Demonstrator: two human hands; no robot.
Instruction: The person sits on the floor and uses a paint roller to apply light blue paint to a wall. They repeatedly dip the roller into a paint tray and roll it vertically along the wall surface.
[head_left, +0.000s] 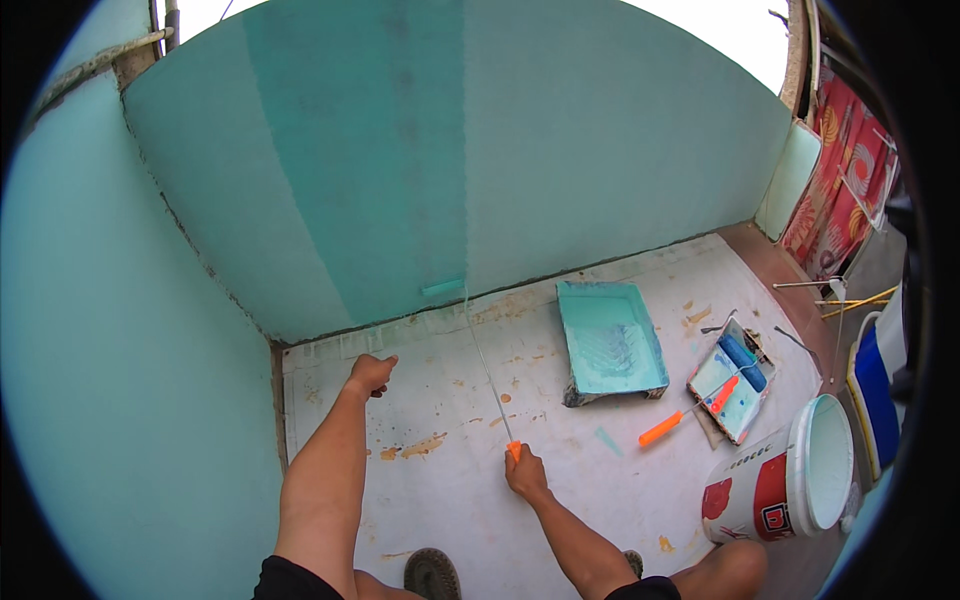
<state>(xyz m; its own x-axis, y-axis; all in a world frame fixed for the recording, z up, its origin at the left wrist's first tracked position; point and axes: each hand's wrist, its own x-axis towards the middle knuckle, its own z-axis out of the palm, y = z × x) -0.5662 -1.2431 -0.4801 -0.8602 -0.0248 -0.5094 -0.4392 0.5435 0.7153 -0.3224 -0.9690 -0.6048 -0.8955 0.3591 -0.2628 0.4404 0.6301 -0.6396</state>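
My right hand (pixel 527 474) is wrapped round the orange handle of a paint roller (pixel 443 287). Its thin metal rod runs forward to the teal roller head, which lies at the foot of the far wall (pixel 400 190). A darker, fresh-looking band of teal paint rises from there up the wall, with paler teal on both sides. My left hand (pixel 372 375) hangs over the floor sheet with its fingers curled in, and nothing shows in them. To the right of the roller sits a paint tray (pixel 625 375) coated in light teal paint.
A stained white sheet (pixel 440 410) covers the floor. At the right are a smaller tray (pixel 706 376) with a blue roller (pixel 742 357) and orange handles, and a tilted white-and-red paint bucket (pixel 735 490). Another teal wall (pixel 120 330) closes off the left side.
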